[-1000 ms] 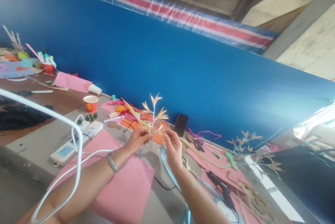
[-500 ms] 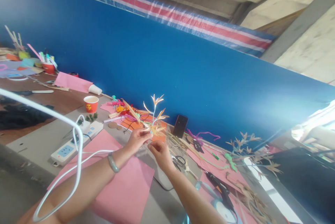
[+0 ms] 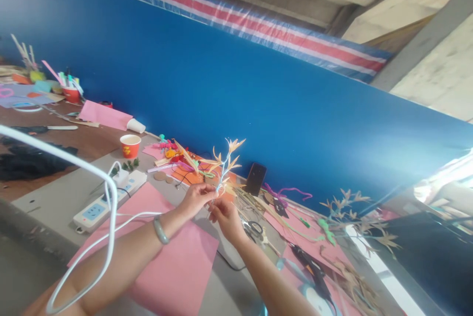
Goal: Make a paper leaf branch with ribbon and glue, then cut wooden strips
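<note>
Between my two hands stands a handmade flower stem (image 3: 224, 168), pale blue with several tan, pointed petals or leaves along it. My left hand (image 3: 199, 197) pinches the stem near its lower blossoms; a pale bangle circles that wrist. Just below and to the right, my right hand (image 3: 226, 217) has its fingers closed on the stem's lower end. The fingers hide the exact grip points. Under my forearms lies a pink paper sheet (image 3: 173, 262). Similar flower stems (image 3: 345, 205) stand at the right.
A white power strip (image 3: 107, 202) and looping white cable (image 3: 111, 237) lie left, near a red paper cup (image 3: 130, 146). Black-handled scissors (image 3: 254, 229), a phone (image 3: 255, 179) and a glue gun (image 3: 310, 266) are to the right. A blue partition (image 3: 229, 79) rises behind.
The flower stem has tilted and turned to the right, its top now lower. My right hand's fingers have shifted slightly around the stem's base; my left hand stays nearly in place.
</note>
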The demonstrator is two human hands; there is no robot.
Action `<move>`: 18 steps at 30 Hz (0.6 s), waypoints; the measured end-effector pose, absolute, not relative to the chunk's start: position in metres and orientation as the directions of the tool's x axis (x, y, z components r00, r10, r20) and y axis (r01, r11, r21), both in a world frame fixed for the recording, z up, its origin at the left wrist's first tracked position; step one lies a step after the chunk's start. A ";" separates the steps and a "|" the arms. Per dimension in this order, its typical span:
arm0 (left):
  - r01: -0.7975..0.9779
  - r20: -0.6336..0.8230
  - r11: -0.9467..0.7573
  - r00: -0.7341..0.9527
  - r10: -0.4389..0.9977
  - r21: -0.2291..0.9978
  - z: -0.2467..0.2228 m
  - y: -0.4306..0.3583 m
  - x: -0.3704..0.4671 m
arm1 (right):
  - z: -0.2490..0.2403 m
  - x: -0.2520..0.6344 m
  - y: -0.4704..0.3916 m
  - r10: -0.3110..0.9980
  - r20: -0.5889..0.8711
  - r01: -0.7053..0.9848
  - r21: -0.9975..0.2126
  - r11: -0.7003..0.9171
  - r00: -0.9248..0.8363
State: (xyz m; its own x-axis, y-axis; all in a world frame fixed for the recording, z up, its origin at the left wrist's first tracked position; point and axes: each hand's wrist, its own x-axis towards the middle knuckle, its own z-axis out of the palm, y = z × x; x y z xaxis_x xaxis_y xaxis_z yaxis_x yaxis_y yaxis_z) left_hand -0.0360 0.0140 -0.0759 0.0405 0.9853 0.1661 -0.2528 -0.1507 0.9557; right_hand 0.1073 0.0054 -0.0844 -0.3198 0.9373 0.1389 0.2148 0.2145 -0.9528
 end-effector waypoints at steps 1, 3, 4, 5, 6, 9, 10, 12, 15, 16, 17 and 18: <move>-0.257 0.166 -0.151 0.037 0.985 0.955 -0.076 0.014 -0.036 | -0.085 0.107 0.005 0.938 0.141 0.206 -0.955 0.213 -0.317; -0.266 0.166 -0.151 0.034 0.986 0.952 -0.078 0.015 -0.035 | -0.085 0.108 0.005 0.939 0.146 0.194 -0.958 0.213 -0.312; -0.272 0.166 -0.150 0.038 0.985 0.951 -0.078 0.015 -0.034 | -0.085 0.108 0.005 0.939 0.146 0.193 -0.958 0.213 -0.312; -0.278 0.167 -0.148 0.044 0.985 0.949 -0.079 0.015 -0.034 | -0.085 0.108 0.005 0.939 0.144 0.198 -0.957 0.212 -0.312; -0.285 0.166 -0.146 0.049 0.985 0.948 -0.080 0.015 -0.034 | -0.085 0.108 0.005 0.940 0.140 0.207 -0.955 0.211 -0.311; -0.283 0.155 -0.134 0.052 0.987 0.950 -0.079 0.015 -0.034 | -0.085 0.108 0.005 0.941 0.138 0.225 -0.951 0.214 -0.310; -0.277 0.148 -0.128 0.053 0.988 0.952 -0.078 0.014 -0.034 | -0.084 0.109 0.005 0.939 0.144 0.221 -0.950 0.219 -0.312; -0.259 0.138 -0.116 0.065 0.988 0.959 -0.076 0.013 -0.035 | -0.084 0.110 0.005 0.936 0.156 0.206 -0.951 0.229 -0.316; -0.240 0.139 -0.114 0.090 0.986 0.964 -0.073 0.012 -0.035 | -0.082 0.113 0.005 0.937 0.160 0.199 -0.953 0.229 -0.310; -0.241 0.136 -0.112 0.084 0.987 0.964 -0.073 0.012 -0.035 | -0.081 0.115 0.005 0.939 0.160 0.202 -0.952 0.228 -0.304; -0.246 0.129 -0.107 0.074 0.989 0.963 -0.073 0.013 -0.035 | -0.080 0.116 0.005 0.941 0.160 0.206 -0.952 0.227 -0.298; -0.248 0.120 -0.101 0.064 0.991 0.964 -0.074 0.013 -0.035 | -0.079 0.118 0.005 0.943 0.160 0.209 -0.951 0.226 -0.293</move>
